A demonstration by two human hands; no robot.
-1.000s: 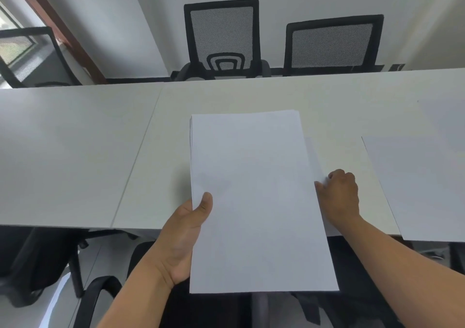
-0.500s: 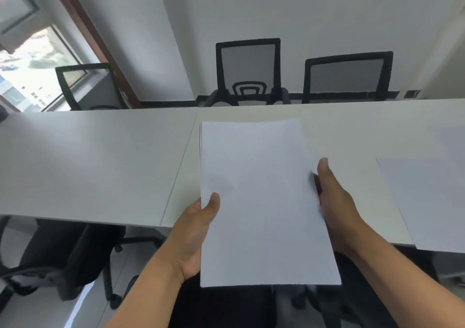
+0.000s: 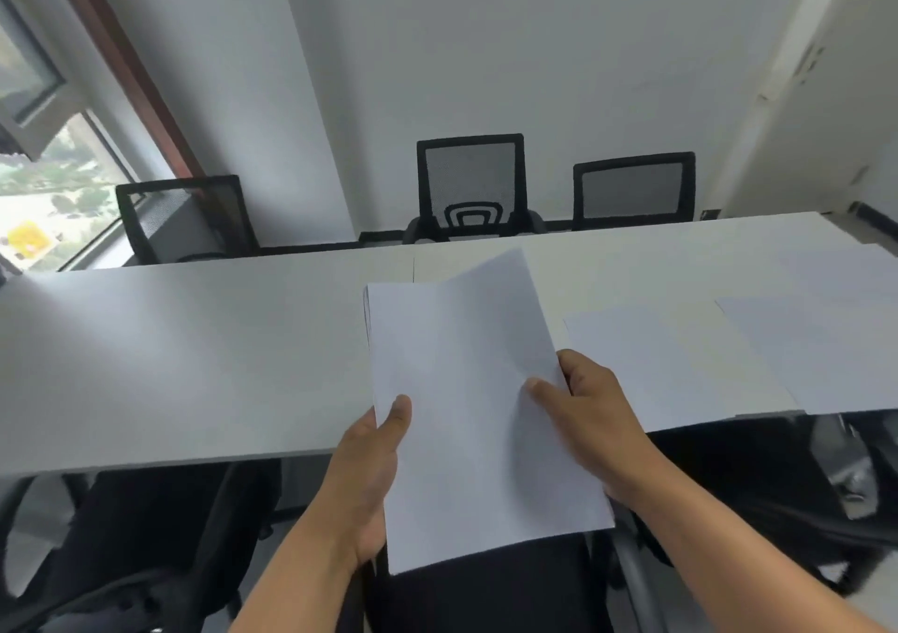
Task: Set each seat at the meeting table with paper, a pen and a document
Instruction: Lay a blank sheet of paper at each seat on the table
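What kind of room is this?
Most likely an office meeting room: a long white table, black mesh office chairs along the far side, and sheets of paper laid out at seats.

White walls (image 3: 486, 49), bright window (image 3: 43, 214) at left, 3 black mesh chairs (image 3: 470, 185)

A stack of plain matt white paper (image 3: 466, 404) sits above a smooth, matt pale table (image 3: 194, 355). At twelve o'clock, black plastic-framed chairs (image 3: 470, 185) show see-through mesh cloth backs.

White paper stack (image 3: 466, 389); pale grey table (image 3: 194, 341); black mesh-backed chairs (image 3: 470, 185); red-brown window frame (image 3: 131, 78).
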